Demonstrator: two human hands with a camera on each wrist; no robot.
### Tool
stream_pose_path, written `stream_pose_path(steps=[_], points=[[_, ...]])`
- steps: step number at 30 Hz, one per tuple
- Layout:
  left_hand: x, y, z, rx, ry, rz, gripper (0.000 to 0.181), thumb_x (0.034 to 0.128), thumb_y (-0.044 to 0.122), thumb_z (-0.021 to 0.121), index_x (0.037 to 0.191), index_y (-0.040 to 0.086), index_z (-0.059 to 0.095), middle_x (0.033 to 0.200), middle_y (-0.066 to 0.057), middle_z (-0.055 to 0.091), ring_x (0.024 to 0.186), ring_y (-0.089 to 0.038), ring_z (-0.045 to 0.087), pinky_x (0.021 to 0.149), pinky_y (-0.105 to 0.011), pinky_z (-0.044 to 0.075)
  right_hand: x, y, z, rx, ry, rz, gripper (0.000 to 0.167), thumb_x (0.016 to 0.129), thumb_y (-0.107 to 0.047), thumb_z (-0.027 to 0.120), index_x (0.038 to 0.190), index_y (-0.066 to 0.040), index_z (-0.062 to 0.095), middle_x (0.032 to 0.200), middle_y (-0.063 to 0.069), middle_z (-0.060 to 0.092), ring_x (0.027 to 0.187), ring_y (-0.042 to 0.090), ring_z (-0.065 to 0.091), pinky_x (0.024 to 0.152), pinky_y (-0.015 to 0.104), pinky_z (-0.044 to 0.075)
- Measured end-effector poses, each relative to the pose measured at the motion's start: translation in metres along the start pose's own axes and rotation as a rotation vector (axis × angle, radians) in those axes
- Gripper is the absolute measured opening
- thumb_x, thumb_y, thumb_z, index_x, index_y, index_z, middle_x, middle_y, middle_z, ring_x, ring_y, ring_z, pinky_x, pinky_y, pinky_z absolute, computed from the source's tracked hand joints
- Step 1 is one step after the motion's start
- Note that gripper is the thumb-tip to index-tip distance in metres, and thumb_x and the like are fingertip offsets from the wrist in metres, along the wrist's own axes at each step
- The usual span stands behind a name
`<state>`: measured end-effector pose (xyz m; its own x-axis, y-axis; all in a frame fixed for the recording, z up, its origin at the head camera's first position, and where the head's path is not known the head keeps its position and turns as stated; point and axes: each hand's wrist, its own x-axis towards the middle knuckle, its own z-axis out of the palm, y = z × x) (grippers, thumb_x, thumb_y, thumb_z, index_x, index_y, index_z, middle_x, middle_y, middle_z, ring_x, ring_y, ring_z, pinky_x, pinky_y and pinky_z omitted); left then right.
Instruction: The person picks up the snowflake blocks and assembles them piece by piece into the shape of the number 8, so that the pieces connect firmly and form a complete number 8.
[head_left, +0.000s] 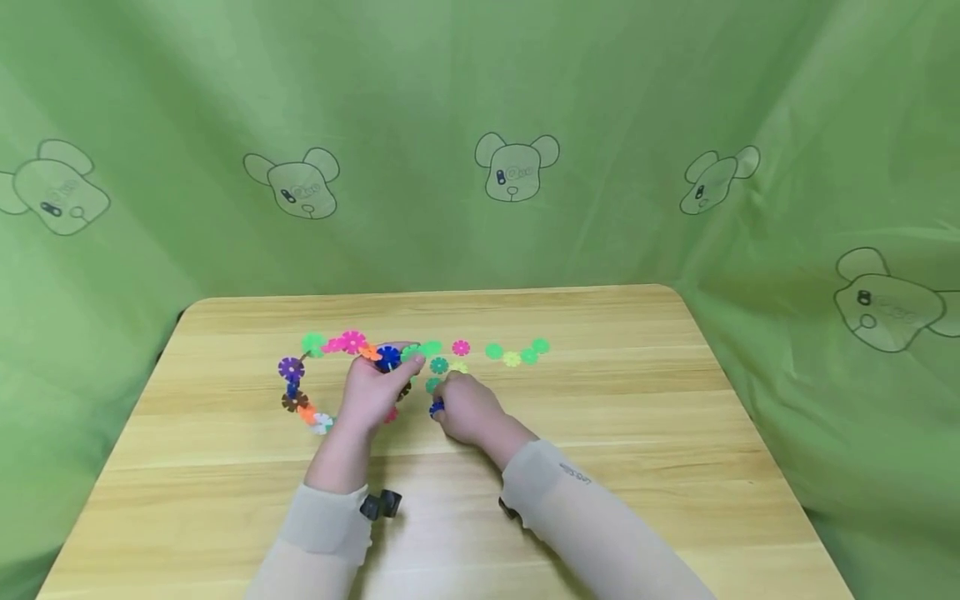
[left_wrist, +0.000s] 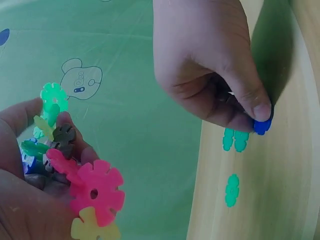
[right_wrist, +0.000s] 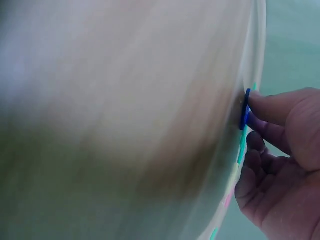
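A looped chain of notched plastic discs, with a purple disc [head_left: 291,369] at its left side, lies partly on the table and runs up into the left hand [head_left: 371,396]. That hand grips the chain; in the left wrist view a pink disc [left_wrist: 102,190] and a light green disc [left_wrist: 53,95] stick out from its fingers. The right hand [head_left: 471,408] pinches a blue disc [right_wrist: 245,110] between thumb and fingertip, low over the table and to the right of the chain. In the left wrist view the blue disc [left_wrist: 262,126] shows under the right thumb.
Loose discs lie on the table [head_left: 637,417] beyond and beside the right hand: teal [head_left: 438,365], pink [head_left: 461,347], and farther right green [head_left: 493,351], yellow [head_left: 512,359] and more green [head_left: 541,345]. A green curtain [head_left: 420,167] with bear outlines stands behind the table.
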<state>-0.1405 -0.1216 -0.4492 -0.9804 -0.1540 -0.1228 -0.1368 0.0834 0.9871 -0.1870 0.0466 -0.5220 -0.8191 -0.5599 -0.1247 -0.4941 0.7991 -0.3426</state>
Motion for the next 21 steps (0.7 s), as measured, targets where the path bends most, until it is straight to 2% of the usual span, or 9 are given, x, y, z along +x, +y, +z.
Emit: stream_pose_path(steps=[1, 3, 6, 8, 10, 13, 21], points=[[0.0, 0.0, 0.0, -0.009, -0.002, 0.009, 0.028, 0.0966, 0.018, 0.079, 0.121, 0.005, 0.077, 0.081, 0.003, 0.069, 0.055, -0.009, 0.046, 0.05, -0.023, 0.043, -0.001, 0.001, 0.0, 0.006, -0.002, 0.005, 0.013, 0.097, -0.021, 0.077, 0.103, -0.01, 0.077, 0.097, 0.002, 0.063, 0.089, 0.02, 0.061, 0.083, 0.037, 0.058], [-0.001, -0.001, 0.001, -0.016, -0.008, 0.004, 0.024, 0.0951, 0.017, 0.081, 0.116, 0.005, 0.078, 0.073, 0.001, 0.064, 0.054, -0.009, 0.044, 0.05, -0.024, 0.042, -0.002, 0.003, 0.001, 0.024, -0.009, 0.015, 0.009, 0.097, -0.02, 0.077, 0.096, -0.011, 0.074, 0.093, 0.0, 0.06, 0.085, 0.018, 0.058, 0.079, 0.036, 0.056], [-0.002, -0.001, 0.002, -0.011, -0.018, -0.031, 0.016, 0.0942, 0.02, 0.082, 0.092, 0.006, 0.074, 0.062, 0.004, 0.053, 0.048, -0.009, 0.038, 0.045, -0.024, 0.038, -0.005, 0.005, 0.001, 0.073, -0.018, 0.025, 0.008, 0.098, -0.018, 0.075, 0.094, -0.012, 0.072, 0.092, -0.001, 0.059, 0.083, 0.017, 0.058, 0.078, 0.036, 0.055], [-0.003, -0.001, 0.002, -0.008, -0.023, -0.052, 0.03, 0.0941, 0.021, 0.082, 0.075, 0.009, 0.062, 0.056, 0.005, 0.045, 0.045, -0.009, 0.036, 0.043, -0.024, 0.036, -0.006, 0.006, 0.001, 0.095, -0.014, 0.021, 0.008, 0.1, -0.018, 0.073, 0.1, -0.01, 0.075, 0.095, 0.0, 0.063, 0.086, 0.018, 0.062, 0.081, 0.037, 0.057], [-0.003, -0.002, 0.002, -0.005, -0.027, -0.066, 0.043, 0.0939, 0.022, 0.082, 0.067, 0.014, 0.05, 0.054, 0.006, 0.042, 0.044, -0.009, 0.036, 0.043, -0.024, 0.035, -0.007, 0.008, 0.001, 0.098, -0.012, 0.016, 0.016, 0.099, -0.02, 0.074, 0.11, -0.01, 0.077, 0.102, 0.003, 0.066, 0.093, 0.02, 0.065, 0.087, 0.039, 0.058], [-0.003, -0.003, 0.002, 0.002, -0.026, -0.076, 0.05, 0.0937, 0.024, 0.082, 0.063, 0.016, 0.043, 0.053, 0.006, 0.04, 0.044, -0.009, 0.035, 0.043, -0.024, 0.034, -0.008, 0.01, -0.001, 0.09, -0.019, 0.015, 0.028, 0.097, -0.019, 0.077, 0.124, -0.01, 0.077, 0.113, 0.007, 0.07, 0.104, 0.024, 0.068, 0.095, 0.042, 0.057], [-0.001, -0.003, 0.002, 0.056, -0.034, -0.13, 0.052, 0.0935, 0.029, 0.083, 0.064, 0.017, 0.041, 0.053, 0.007, 0.035, 0.043, -0.009, 0.032, 0.042, -0.024, 0.033, -0.006, 0.014, -0.005, 0.121, -0.052, 0.029, 0.035, 0.093, -0.013, 0.08, 0.127, -0.011, 0.075, 0.123, 0.009, 0.072, 0.117, 0.029, 0.067, 0.105, 0.047, 0.054]])
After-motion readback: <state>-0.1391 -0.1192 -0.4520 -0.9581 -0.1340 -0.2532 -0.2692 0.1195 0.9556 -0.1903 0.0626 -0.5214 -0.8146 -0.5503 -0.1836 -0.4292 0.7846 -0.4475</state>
